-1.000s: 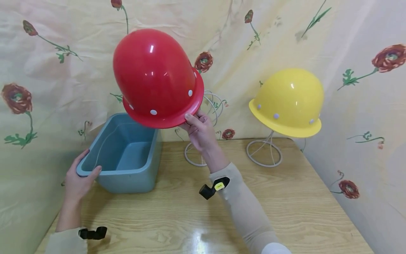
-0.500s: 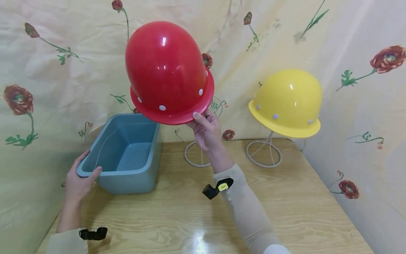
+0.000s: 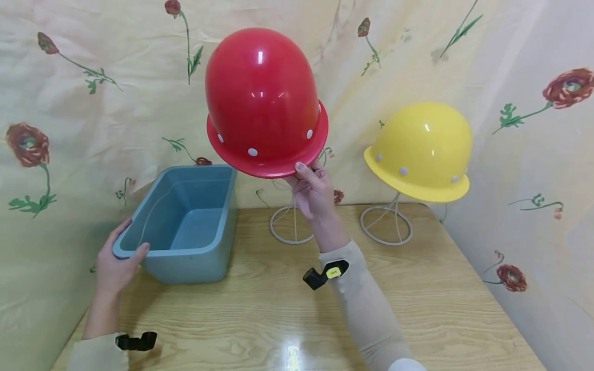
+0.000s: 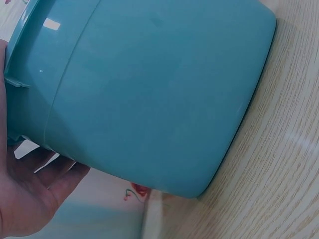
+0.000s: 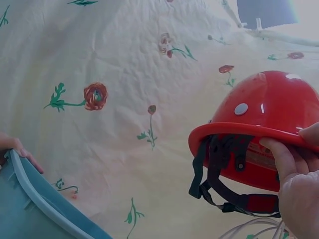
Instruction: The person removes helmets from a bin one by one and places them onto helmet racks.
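Note:
A red hard hat (image 3: 262,98) is held up in the air by my right hand (image 3: 315,193), thumb on top of the brim and fingers beneath. Its dark chin strap and inner harness (image 5: 234,194) hang below the shell in the right wrist view. Under the hat stands a white wire stand (image 3: 291,226), its upper part mostly hidden by the hat and hand. My left hand (image 3: 116,263) grips the near left corner of a blue plastic bin (image 3: 185,265), with the thumb over the rim. In the left wrist view its fingers (image 4: 67,179) lie against the bin's outer wall.
A yellow hard hat (image 3: 424,149) sits on a second wire stand (image 3: 387,225) at the back right. The wooden table (image 3: 260,319) meets flower-patterned cloth walls (image 3: 139,113) at the back and both sides.
The red hard hat and my right hand have moved right and slightly up, away from over the bin and toward the nearer wire stand. My left hand has stayed on the bin.

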The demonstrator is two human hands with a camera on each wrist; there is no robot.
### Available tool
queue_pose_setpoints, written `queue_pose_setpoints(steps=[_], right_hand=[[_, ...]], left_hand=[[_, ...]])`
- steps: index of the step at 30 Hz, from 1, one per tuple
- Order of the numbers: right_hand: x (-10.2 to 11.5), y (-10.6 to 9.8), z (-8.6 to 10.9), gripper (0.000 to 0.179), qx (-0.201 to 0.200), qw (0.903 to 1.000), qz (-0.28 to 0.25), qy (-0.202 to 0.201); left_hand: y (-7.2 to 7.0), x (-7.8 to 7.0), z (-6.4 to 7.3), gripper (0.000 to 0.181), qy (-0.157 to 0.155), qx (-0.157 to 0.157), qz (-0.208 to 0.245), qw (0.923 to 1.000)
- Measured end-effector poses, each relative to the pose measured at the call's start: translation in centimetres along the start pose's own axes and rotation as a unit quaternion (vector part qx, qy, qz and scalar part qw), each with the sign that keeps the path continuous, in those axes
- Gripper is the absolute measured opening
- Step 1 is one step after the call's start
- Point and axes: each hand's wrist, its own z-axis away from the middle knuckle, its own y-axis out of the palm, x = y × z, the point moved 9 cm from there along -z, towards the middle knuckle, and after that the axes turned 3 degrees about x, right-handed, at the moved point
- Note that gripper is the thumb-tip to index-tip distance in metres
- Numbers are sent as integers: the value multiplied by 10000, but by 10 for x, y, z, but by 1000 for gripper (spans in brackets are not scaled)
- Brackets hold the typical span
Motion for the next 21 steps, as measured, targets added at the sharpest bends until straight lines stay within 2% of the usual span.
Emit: queue_pose_setpoints(steps=[8, 21], right_hand=[[9, -6, -1, 41, 20, 9998, 13, -196], [20, -20, -2, 40, -252, 9987, -56, -440]], left_hand=[[2, 2, -1, 83, -54, 69, 110, 9999], [-1, 7, -2, 81, -79, -105, -3, 9999]])
